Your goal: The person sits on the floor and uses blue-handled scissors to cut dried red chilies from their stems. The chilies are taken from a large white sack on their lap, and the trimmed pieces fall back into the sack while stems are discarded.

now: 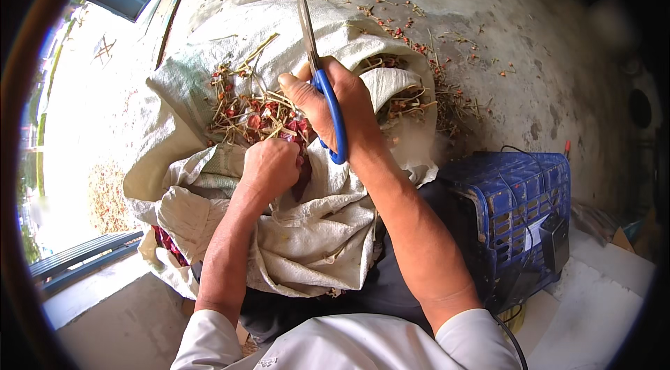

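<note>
My right hand (340, 103) grips scissors with blue handles (339, 124). Their long metal blades point away from me and look closed together. Lower and to the left, my left hand (271, 166) is curled in a fist around dark red dried pods (302, 173), probably chilli peppers, which stick out on its right side. Its fingertips are hidden. Just beyond the fist, a heap of dry stems and red pieces (251, 113) rests on a white woven sack (309, 234) spread over my lap and the floor before me.
A blue plastic crate (513, 202) stands at my right, with a black cable and a black box (555, 241) on its side. Stems and red bits (460, 103) litter the concrete floor (502, 14). A bright opening with a blue metal frame (89, 255) lies left.
</note>
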{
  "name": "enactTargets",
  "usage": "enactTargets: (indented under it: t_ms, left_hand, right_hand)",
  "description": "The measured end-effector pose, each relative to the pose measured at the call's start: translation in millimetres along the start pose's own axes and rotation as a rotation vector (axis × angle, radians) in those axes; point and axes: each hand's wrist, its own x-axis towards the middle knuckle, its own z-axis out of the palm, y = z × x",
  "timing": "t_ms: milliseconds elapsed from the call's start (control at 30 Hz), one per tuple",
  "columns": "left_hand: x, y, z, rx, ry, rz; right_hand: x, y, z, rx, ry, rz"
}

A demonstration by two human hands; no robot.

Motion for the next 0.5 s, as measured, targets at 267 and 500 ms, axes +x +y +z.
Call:
enactTargets:
  t_ms: [267, 500]
  left_hand:
    - [-0.4, -58.3, -43.0, -0.934, 0.415, -0.314]
    - [1.3, -62.2, -40.8, -1.017, 0.731, -0.226]
  right_hand:
    - [-0.7, -4.4, -6.1, -0.127, -0.043, 0.048]
    - [-11.8, 0.6, 4.2, -0.513, -0.304, -0.03]
